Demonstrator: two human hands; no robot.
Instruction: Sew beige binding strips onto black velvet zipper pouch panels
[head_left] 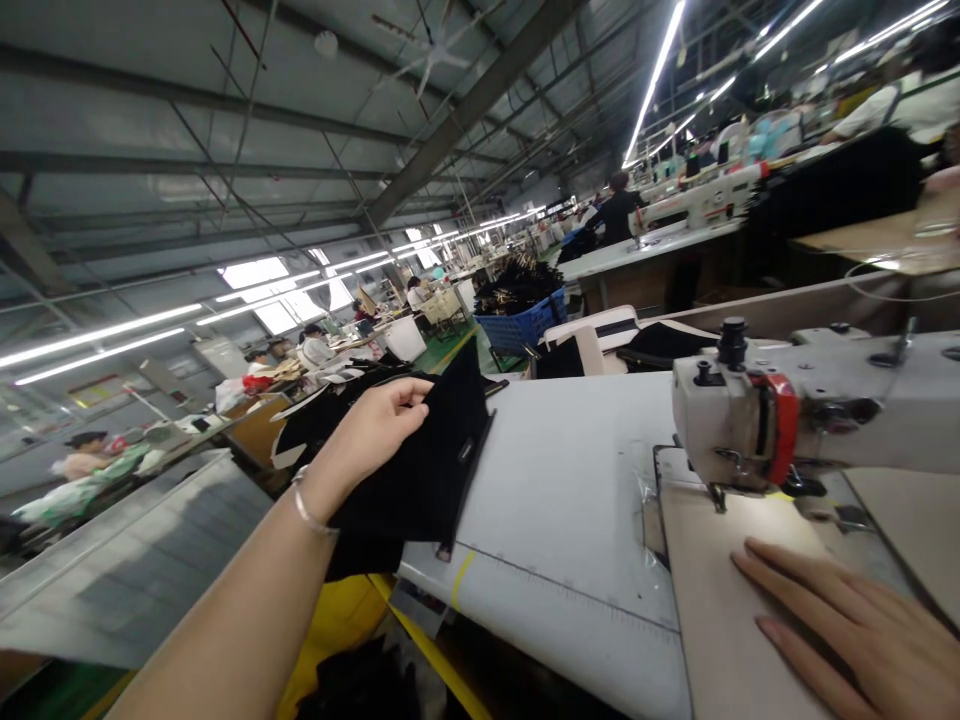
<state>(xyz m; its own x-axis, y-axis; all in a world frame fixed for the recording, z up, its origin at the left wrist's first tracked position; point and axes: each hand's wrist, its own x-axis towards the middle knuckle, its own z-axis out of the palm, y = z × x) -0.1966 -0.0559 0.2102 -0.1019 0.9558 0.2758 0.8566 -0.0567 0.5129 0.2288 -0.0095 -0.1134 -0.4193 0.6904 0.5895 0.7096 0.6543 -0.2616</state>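
My left hand [386, 425], with a bracelet at the wrist, pinches the upper part of a black fabric piece [427, 480] that has a small label near its right edge. The piece hangs at the left end of the white sewing table [555, 480], over more black fabric. At the lower right, my right hand [847, 620] lies flat with fingers spread on the beige plate beside the sewing machine [750, 420], just below its needle area. Nothing shows in that hand.
Behind the table stands a blue crate [521, 325] heaped with dark pieces. Beige and black pieces [600, 340] lie at the table's back edge. A pale sloped panel [142, 550] is at the left, and yellow cloth [337, 630] hangs below. People work farther off.
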